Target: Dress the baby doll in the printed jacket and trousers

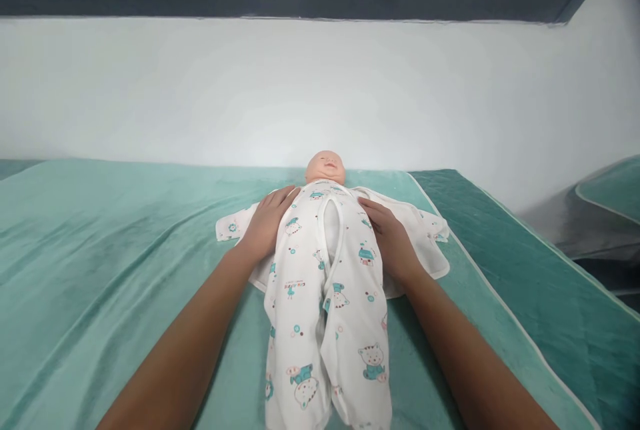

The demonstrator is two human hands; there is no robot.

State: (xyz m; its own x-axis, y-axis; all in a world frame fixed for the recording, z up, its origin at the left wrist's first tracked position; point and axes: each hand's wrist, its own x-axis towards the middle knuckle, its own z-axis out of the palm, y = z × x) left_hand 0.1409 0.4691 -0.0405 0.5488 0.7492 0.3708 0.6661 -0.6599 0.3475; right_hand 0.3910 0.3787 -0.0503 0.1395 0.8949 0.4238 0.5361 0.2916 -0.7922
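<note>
- We see one doll (325, 167) lying on its back on one green blanket (100, 250), with its head toward the white wall (320, 90).
- The doll wears one white romper (320, 297) with small printed animals; its two legs point toward us and its two sleeves lie spread out to the sides.
- Our left hand (267, 223) rests flat on the romper at the doll's side, with the fingers stretched out and together, gripping nothing.
- Our right hand (390, 237) rests flat on the other side in the same way, fingers open, holding nothing.
- The two hands lie apart, with the doll's chest between them.
- At the far right we see a corner of a second green blanket (615, 187).
</note>
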